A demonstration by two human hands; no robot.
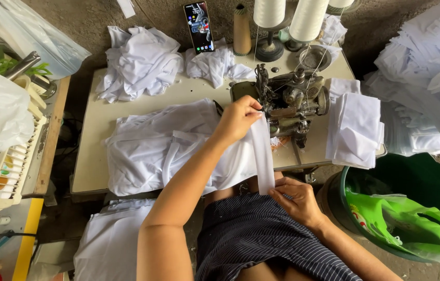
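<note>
My left hand (238, 118) grips the top of a narrow white fabric strip (262, 156) right beside the sewing machine (290, 101). My right hand (297, 200) pinches the strip's lower end just above my lap. The strip hangs taut between both hands. A larger white garment (162, 145) lies spread on the table (90, 156) to the left of the strip.
Crumpled white cloth (136, 60) and a phone (199, 26) sit at the table's back, with thread cones (269, 13) behind the machine. Folded white pieces (355, 130) lie at the right. A green tub (428, 182) holds a green bag. A plastic basket (6, 171) stands at the left.
</note>
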